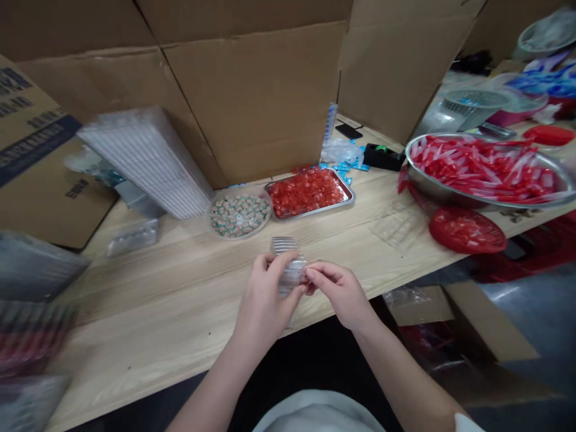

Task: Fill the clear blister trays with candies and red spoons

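My left hand (267, 292) is wrapped round a small clear ridged plastic tray (284, 245), held just above the front part of the table. At its right edge, the thumb and fingertips of my right hand (335, 289) are pinched together. Whether they grip the tray's edge or a small piece is too small to tell. Beyond my hands stand a round clear dish (240, 215) of small wrapped pieces and a metal tray (348, 195) heaped with small red pieces.
A stack of ridged clear trays (148, 162) leans against the cardboard at the left. To the right are a metal bowl (499, 202) of red and clear plastic parts, a red basket (468, 231) and a black tape dispenser (382, 157). An open carton (490, 324) stands below the table edge.
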The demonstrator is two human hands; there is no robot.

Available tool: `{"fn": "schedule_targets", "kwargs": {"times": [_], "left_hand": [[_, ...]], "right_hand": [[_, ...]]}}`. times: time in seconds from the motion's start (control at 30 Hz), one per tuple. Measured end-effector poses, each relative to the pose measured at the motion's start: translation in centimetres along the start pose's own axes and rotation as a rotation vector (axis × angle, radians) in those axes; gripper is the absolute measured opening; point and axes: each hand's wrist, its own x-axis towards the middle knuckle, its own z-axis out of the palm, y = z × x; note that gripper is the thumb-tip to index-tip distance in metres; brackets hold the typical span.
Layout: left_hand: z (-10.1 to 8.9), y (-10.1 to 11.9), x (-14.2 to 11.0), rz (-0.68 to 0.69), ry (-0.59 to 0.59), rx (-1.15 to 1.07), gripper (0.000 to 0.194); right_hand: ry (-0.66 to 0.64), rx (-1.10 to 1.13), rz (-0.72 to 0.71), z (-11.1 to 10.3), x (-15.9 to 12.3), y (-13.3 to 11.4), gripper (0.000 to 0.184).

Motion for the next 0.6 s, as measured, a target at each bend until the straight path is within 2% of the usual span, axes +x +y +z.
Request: {"fn": "schedule_targets", "kwargs": {"times": [0.13, 0.27, 0.4, 0.5, 0.6], "left_hand": [[-0.7, -0.4, 0.1, -0.02, -0.055, -0.083, 0.047], [-0.4, -0.7, 0.2, -0.012, -0.117, -0.155, 0.045], [0.0, -0.9, 0.4, 0.012, -0.078, -0.194, 0.042], [-1.0, -1.7, 0.5, 0.007, 0.048, -0.122, 0.04], [-3.0, -3.5, 0.3, -0.033, 0.196, 0.124, 0.038]], "right_hand": [[0.024, 0.009, -0.009, 0.5, -0.4, 0.1, 0.017], [0.098, 0.004, -0.007, 1.3, -0.8, 0.4, 0.014], [0.207, 0.013, -0.016, 1.2, -0.9, 0.5, 0.013], [0.318, 0.058, -0.034, -1.0, -0.5, 0.8, 0.017], [0.515, 0.003, -0.038, -5.1, -0.1, 2.0, 0.023]]}}
